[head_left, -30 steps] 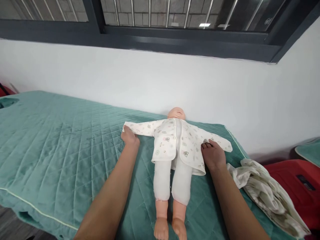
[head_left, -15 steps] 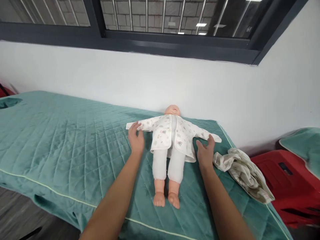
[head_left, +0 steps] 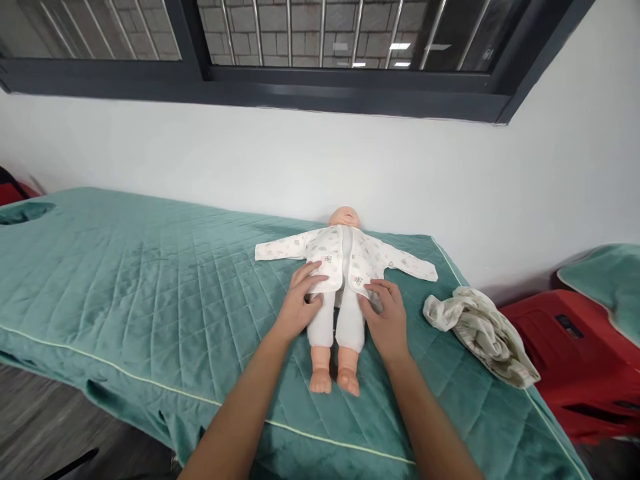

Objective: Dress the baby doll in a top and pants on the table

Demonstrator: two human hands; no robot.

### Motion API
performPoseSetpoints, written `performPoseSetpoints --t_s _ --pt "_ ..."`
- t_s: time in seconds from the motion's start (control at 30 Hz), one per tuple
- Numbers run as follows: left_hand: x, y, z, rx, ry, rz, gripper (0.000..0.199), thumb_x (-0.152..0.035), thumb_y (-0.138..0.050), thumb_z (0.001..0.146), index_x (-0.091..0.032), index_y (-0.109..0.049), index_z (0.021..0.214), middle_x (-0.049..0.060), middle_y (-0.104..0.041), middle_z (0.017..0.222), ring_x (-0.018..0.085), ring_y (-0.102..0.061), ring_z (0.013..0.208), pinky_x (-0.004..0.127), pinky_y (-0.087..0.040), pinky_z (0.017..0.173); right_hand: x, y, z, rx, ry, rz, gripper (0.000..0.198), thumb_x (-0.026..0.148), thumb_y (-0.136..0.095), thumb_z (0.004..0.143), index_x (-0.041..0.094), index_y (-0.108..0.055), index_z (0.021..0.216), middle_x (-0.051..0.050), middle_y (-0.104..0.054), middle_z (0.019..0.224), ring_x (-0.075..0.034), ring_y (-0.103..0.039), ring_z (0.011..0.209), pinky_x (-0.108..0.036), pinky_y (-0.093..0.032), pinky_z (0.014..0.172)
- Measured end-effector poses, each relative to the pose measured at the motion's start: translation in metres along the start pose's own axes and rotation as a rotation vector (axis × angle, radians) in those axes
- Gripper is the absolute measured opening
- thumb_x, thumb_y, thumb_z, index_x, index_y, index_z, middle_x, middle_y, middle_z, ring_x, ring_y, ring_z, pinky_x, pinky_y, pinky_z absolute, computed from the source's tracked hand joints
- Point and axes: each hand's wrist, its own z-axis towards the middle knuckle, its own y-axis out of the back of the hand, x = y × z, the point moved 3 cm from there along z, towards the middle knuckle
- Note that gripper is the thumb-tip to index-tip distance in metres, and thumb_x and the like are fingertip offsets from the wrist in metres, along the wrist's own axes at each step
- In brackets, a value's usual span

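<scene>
A baby doll [head_left: 344, 217] lies on its back on the green quilted bed cover [head_left: 165, 293], its feet toward me. It wears a white printed jacket [head_left: 325, 257] that hangs open down the front, and white trousers [head_left: 350, 323]. Both jacket sleeves stretch out to the sides. My left hand [head_left: 297, 300] rests on the jacket's lower left front, fingers on the cloth and thumb apart by the trouser leg. Opposite it, my right hand [head_left: 387, 313] touches the lower right hem, its fingers and thumb also apart.
A crumpled pale cloth [head_left: 487, 337] lies near the cover's right edge. Beyond that edge stands a red plastic chair [head_left: 555, 373] with green fabric [head_left: 605, 283] over it. A white wall [head_left: 240, 157] and a dark-framed window [head_left: 320, 90] rise behind the bed.
Both my hands have moved inward and toward me, from the jacket's sleeve ends to its lower front edges. The doll stays in place.
</scene>
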Motion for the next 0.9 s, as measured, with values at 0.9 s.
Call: performPoseSetpoints --t_s 0.9 --pt "0.025 0.022 -0.022 -0.747 0.335 0.130 0.027 -0.025 -0.061 0.083 -0.023 -0.048 0.107 0.013 -0.044 0.139 0.029 -0.040 0.135 0.044 -0.036 0.110 -0.022 0.062 -0.042 -0.134 -0.322 0.011 0.025 0.031 -0.053 0.085 0.024 -0.058 0.109 -0.009 -0.061 0.117 -0.025 -0.057 0.110 -0.044 -0.048 0.095"
